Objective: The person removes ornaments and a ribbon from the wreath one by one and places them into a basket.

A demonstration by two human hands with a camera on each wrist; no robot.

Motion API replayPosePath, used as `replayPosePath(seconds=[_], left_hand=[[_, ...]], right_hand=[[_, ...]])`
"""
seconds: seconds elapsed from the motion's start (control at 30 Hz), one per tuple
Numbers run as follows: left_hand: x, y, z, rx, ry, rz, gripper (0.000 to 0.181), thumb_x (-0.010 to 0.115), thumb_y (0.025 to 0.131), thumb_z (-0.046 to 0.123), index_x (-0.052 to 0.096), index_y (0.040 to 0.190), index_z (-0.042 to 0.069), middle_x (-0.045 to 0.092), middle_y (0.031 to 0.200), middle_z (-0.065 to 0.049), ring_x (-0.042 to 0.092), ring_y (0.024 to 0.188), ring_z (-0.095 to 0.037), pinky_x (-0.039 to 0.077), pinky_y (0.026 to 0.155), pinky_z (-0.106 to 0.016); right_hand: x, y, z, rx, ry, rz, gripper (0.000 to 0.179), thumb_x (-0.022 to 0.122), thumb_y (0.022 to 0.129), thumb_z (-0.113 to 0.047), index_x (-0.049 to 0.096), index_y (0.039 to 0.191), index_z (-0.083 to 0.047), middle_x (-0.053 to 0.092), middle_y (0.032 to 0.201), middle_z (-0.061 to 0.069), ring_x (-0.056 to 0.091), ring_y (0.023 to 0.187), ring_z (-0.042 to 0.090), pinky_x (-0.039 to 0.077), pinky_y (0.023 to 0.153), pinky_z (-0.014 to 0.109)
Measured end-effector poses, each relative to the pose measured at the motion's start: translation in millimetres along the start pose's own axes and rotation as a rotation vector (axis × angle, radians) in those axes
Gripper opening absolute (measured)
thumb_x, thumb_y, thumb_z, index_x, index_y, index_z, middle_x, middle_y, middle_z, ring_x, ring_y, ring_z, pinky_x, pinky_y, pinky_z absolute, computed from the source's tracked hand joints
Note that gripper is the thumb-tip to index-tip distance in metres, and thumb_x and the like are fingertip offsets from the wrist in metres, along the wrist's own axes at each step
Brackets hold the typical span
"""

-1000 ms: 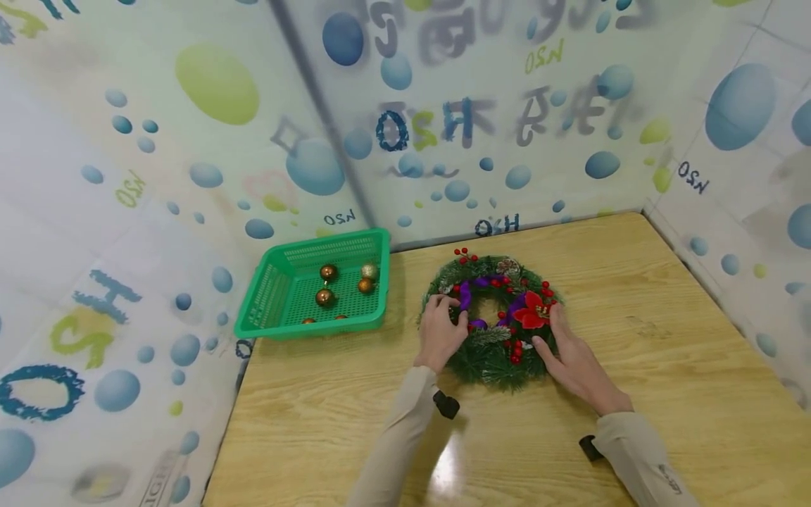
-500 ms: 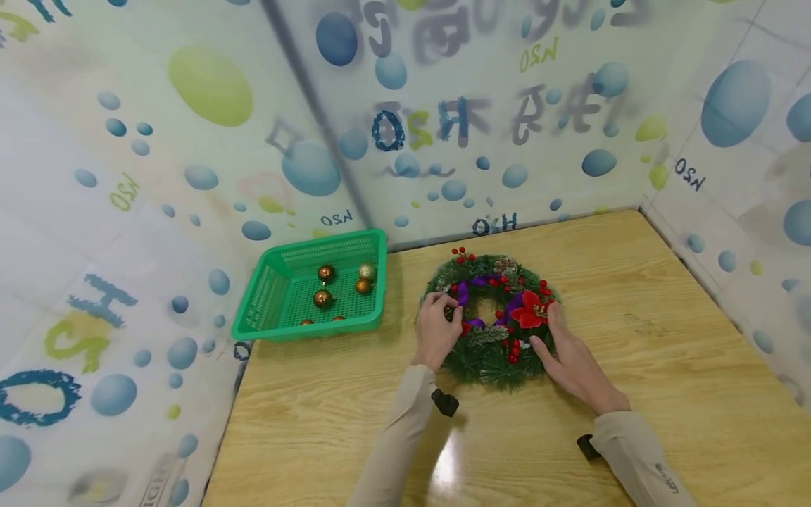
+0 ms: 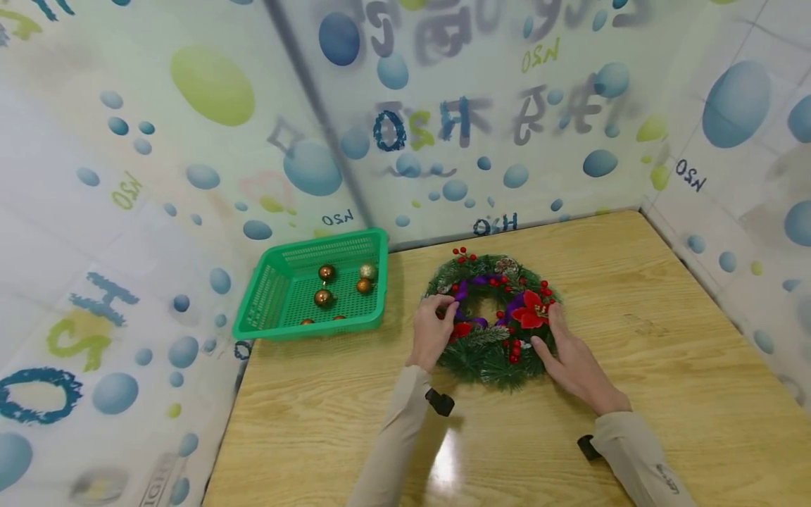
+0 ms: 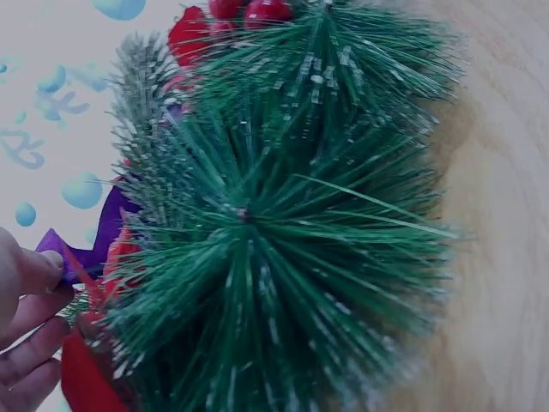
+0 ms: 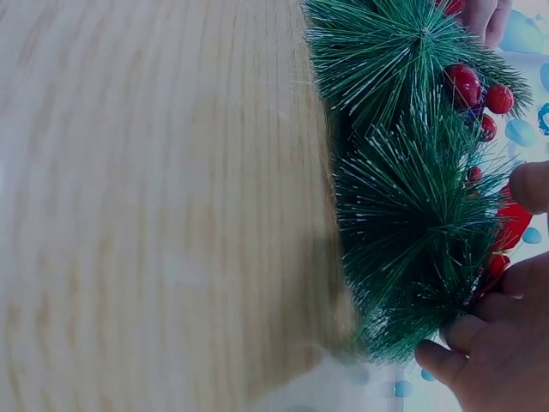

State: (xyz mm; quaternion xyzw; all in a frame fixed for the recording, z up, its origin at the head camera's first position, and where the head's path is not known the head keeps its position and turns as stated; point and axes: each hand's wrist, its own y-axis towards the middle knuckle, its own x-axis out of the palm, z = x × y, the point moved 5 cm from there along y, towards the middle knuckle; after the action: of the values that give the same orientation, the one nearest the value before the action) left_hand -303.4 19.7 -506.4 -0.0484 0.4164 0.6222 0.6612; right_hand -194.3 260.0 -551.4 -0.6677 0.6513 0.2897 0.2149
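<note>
A green pine wreath (image 3: 494, 366) lies on the wooden table, decorated with red berries, pine cones and a purple ribbon (image 4: 110, 225). At the wreath's left inner side, my left hand (image 3: 432, 332) pinches the ribbon between thumb and fingers, as the left wrist view shows close up. Just below those fingertips a red petal (image 4: 90, 378) shows. My right hand (image 3: 579, 366) grips the wreath's right edge beside a red flower (image 3: 529, 311), its thumb toward the near side. In the right wrist view its fingers (image 5: 467, 335) reach around the green needles.
Left of the wreath stands a green plastic basket (image 3: 336, 325) with several bronze and gold baubles (image 3: 324, 298) inside. A patterned curtain or sheet (image 3: 437, 141) closes off the table's back and sides. Each wrist carries a small black camera (image 3: 440, 402).
My left hand has drawn slightly back and left, pulling at the purple ribbon, and a red petal beside it has come into view. The right hand keeps its place on the wreath.
</note>
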Motion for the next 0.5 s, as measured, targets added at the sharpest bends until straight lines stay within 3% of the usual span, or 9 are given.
replayPosePath(seconds=[0.2,0.5], left_hand=[[-9.7,7.3,3.6,-0.021,-0.077,-0.014,0.012,0.069,0.098,0.015,0.076,0.101,0.006,0.075,0.094,-0.008,0.07,0.081,-0.02,0.06,0.073,-0.028],[-23.9,16.0,3.6,-0.037,-0.138,0.03,0.012,0.07,0.096,0.013,0.077,0.099,0.004,0.076,0.088,-0.01,0.07,0.075,-0.022,0.06,0.068,-0.026]], right_hand=[[0,0.0,0,-0.001,0.001,0.003,0.081,0.042,0.109,-0.041,-0.009,0.161,-0.007,-0.008,0.169,0.021,0.01,0.152,0.05,0.02,0.119,0.069],[0,0.1,0,0.003,-0.008,0.001,0.082,0.042,0.109,-0.042,-0.01,0.161,-0.006,-0.007,0.168,0.023,0.011,0.152,0.051,0.02,0.119,0.069]])
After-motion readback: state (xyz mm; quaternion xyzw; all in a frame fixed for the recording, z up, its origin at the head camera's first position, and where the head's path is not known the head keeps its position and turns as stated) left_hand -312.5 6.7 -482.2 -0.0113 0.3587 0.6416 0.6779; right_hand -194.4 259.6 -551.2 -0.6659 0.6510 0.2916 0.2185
